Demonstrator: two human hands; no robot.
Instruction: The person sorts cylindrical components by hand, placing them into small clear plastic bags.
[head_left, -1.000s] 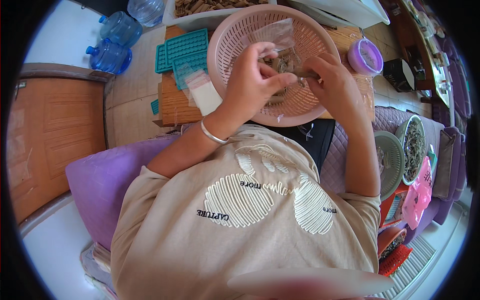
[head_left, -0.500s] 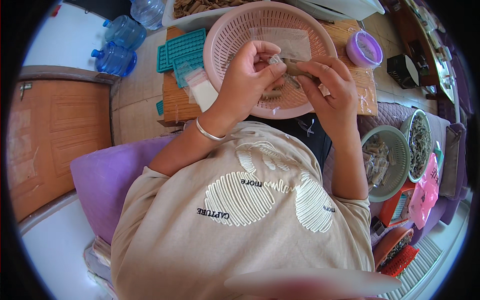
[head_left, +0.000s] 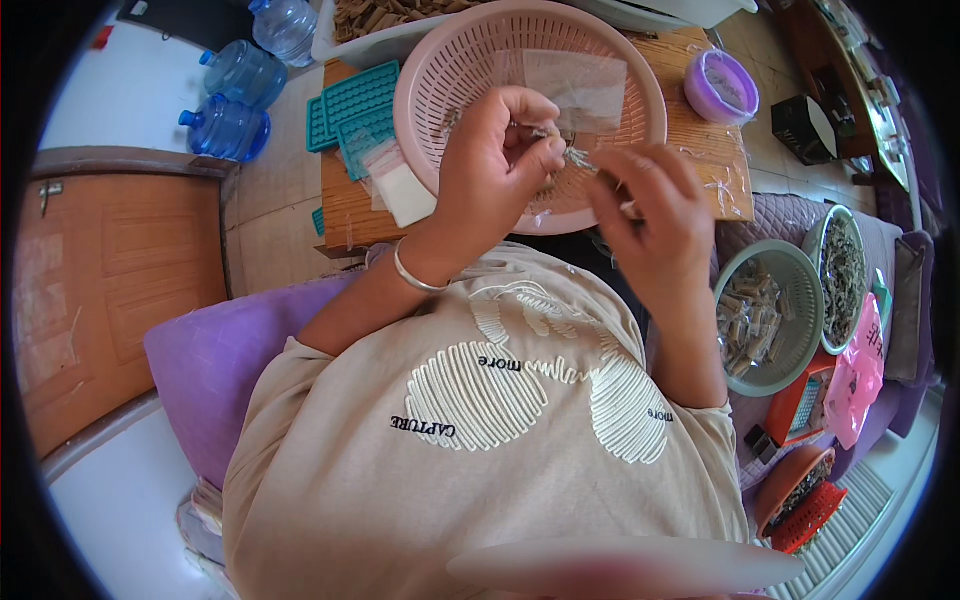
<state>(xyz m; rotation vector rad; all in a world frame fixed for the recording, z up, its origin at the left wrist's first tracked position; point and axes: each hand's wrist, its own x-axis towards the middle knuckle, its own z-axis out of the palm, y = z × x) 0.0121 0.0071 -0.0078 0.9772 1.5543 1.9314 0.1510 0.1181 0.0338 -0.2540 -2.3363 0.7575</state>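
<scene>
- Tiled floor [head_left: 270, 215] and a brown wooden door [head_left: 110, 300] fill the left side, seen from above a seated person in a beige printed shirt [head_left: 480, 440].
- Low wooden table [head_left: 700, 150] sits in front of the person, with a purple cushion [head_left: 215, 370] at their left.
- Round pink basket [head_left: 450, 70] rests on the table, a clear plastic bag [head_left: 575, 85] lying inside it.
- Green basket [head_left: 795, 290] of short tan sticks stands on the right, well apart from the pink one.
- Blue water bottles [head_left: 235, 115] stand on the floor at upper left.
- Teal moulds [head_left: 350, 110] lie on the table, just beside the pink basket.
- Purple lidded tub [head_left: 722, 85] sits at the table's far right.
- Left hand [head_left: 495, 165], a bangle at the wrist, is closed, fingertips pinching a thin pale sprig [head_left: 575, 155] above the pink basket.
- Right hand [head_left: 650, 215] is curled with fingertips close to the same sprig; I cannot tell whether it grips it.
</scene>
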